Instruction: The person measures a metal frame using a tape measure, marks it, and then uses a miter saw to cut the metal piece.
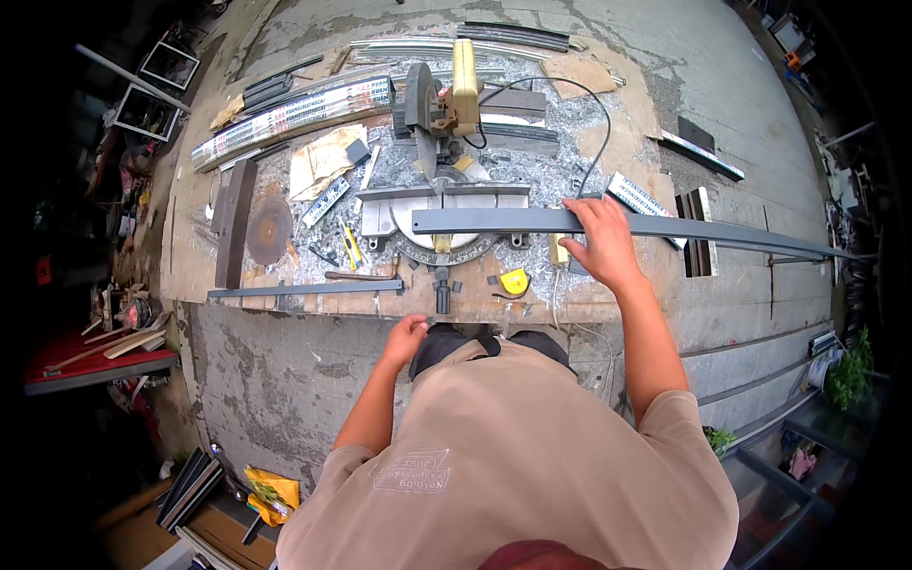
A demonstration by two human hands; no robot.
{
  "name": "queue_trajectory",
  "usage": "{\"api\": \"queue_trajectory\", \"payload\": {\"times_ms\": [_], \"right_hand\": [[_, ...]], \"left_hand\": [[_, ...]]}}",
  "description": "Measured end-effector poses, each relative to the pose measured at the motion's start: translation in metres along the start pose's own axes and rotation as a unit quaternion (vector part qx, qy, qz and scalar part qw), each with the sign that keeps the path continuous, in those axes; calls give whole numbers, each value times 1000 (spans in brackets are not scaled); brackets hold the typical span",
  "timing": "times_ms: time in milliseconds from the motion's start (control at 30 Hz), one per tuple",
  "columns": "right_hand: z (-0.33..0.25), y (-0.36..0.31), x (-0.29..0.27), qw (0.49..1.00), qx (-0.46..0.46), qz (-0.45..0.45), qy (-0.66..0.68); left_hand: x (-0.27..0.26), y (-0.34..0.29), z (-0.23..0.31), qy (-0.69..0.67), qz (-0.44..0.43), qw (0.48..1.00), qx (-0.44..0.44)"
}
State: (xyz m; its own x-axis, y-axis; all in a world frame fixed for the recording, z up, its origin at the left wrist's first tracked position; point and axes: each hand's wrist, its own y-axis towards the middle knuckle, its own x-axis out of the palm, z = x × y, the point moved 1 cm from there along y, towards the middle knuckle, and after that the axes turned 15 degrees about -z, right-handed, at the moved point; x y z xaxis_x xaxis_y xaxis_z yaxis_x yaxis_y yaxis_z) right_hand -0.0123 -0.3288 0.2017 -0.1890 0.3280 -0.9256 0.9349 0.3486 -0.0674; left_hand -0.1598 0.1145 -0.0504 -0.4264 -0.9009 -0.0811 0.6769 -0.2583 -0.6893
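A long grey metal bar (508, 221) lies across the base of a miter saw (443, 195) and runs far out to the right. My right hand (605, 239) grips it right of the saw, fingers over the far side and thumb on the near side. The saw's head, with its round blade (424, 119), is raised above the bar. My left hand (407, 338) is by my waist at the table's front edge, fingers curled together; anything inside them is too small to make out. Left of the saw handle (442, 296) lies a short grey bar (304, 289).
A yellow tape measure (515, 281) and a yellow utility knife (351, 247) lie on the chip-strewn wooden table (608, 309). A loose saw disc (270, 231) rests at left. Wrapped profiles (294, 119) are stacked at the back. A black cable (608, 123) loops behind the bar.
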Motion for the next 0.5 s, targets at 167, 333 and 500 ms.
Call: {"api": "queue_trajectory", "payload": {"times_ms": [167,333,500], "right_hand": [[-2,-17,-13,998,10,56,17],[3,-43,-14,991,17,131,21],[5,-70,-19,982,28,184,26]], "left_hand": [[15,-47,153,28,-97,980,172],[30,-132,324,77,-160,879,442],[10,-237,449,114,91,677,721]]}}
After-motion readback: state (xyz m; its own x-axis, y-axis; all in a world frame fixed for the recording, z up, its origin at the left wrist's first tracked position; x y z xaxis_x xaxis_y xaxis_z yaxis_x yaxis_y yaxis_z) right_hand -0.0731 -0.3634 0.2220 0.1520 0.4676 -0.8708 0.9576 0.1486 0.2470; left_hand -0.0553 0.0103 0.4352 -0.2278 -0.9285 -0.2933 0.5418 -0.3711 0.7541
